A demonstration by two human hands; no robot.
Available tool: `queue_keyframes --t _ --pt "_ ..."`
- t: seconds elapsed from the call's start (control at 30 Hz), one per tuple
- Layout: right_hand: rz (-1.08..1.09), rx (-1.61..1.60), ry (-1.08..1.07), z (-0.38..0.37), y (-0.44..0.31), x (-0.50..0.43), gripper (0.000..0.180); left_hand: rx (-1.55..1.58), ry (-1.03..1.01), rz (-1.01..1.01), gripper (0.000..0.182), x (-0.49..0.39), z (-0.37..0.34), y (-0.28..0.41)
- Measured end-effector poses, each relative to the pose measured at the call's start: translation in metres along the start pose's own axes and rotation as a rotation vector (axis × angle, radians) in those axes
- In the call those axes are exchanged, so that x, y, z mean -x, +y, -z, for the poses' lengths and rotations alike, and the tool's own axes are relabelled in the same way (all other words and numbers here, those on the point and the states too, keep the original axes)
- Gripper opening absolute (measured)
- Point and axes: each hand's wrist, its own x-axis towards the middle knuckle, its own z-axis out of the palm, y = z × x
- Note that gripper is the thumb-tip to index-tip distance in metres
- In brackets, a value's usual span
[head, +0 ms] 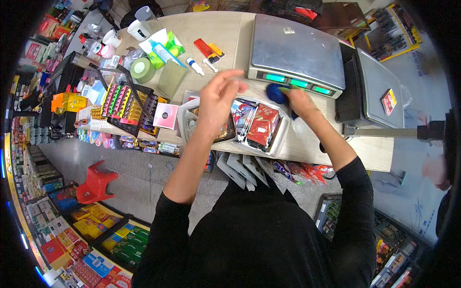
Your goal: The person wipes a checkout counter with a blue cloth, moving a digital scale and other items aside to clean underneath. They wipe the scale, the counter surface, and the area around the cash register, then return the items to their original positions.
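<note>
A bunched dark blue cloth is gripped in my right hand, low over the counter in front of the scale. The hand is slightly blurred. My left hand hovers above a white container, its fingers loosely curved and apart, holding nothing. Just right of that hand, a white box holds red printed packets and other flat packets. A counter scale with a metal plate and lit green displays stands beyond both hands.
Left on the wooden counter are a display rack of colourful capped items, a pink box, green tape, a sponge pad and cutters. A red stool stands on the floor. Packets hang below the counter's near edge.
</note>
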Motion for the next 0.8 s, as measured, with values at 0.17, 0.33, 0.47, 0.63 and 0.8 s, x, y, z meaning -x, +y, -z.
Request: queue_keyframes --t 0.17,0.33,0.47,0.63,0.8 --pt "-0.304 0.008 0.097 -0.007 0.051 0.069 0.056 0.106 -0.162 0.037 0.023 0.048 -0.007 -0.020" --pt "-0.368 0.033 0.235 -0.039 0.034 0.123 0.056 0.095 -0.312 0.116 0.024 0.081 -0.014 -0.043" --pt "-0.368 -0.050 -0.024 -0.026 0.000 0.172 0.051 0.093 -0.331 0.125 0.023 0.100 -0.014 -0.044" --pt "-0.272 -0.193 -0.395 0.050 -0.024 0.212 0.047 0.063 -0.274 0.111 0.023 0.115 -0.005 -0.039" --pt "-0.117 -0.167 -0.282 0.094 0.006 0.197 0.040 -0.043 -0.242 0.148 0.023 0.127 -0.015 -0.051"
